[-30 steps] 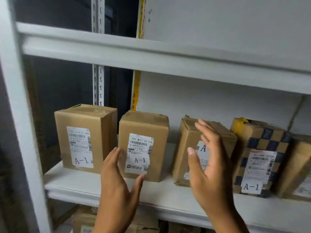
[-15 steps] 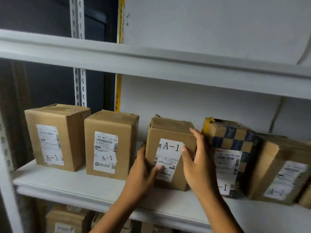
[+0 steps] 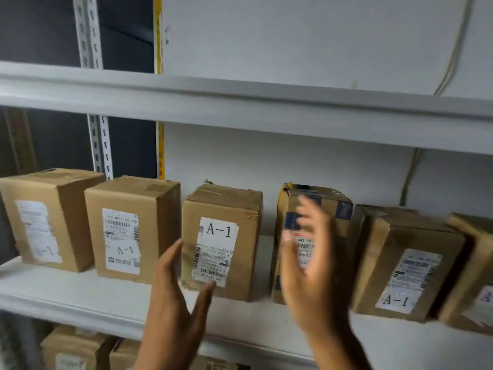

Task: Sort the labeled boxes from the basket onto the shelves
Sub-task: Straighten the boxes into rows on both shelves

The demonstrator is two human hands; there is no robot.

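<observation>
- Six cardboard boxes are lined up on white shelf, all upright, some slightly turned.
- Middle box is marked "A-1" at top of its label, w/ barcode printed upside down below.
- Left hand is raised in front of middle box, fingers spread, grip released; nothing is held. Thumb tip overlaps box's lower front edge in view; contact can't be told.
- Right hand is motion-blurred, open, grip empty, held in front of blue-patterned box.
- "A-1" is also read on 2nd box from left & box right of patterned one.
- Leftmost box label is too blurred to confirm.
- More boxes are seen on lower shelf level.
- Upper shelf is seen from below; basket not in view.
</observation>
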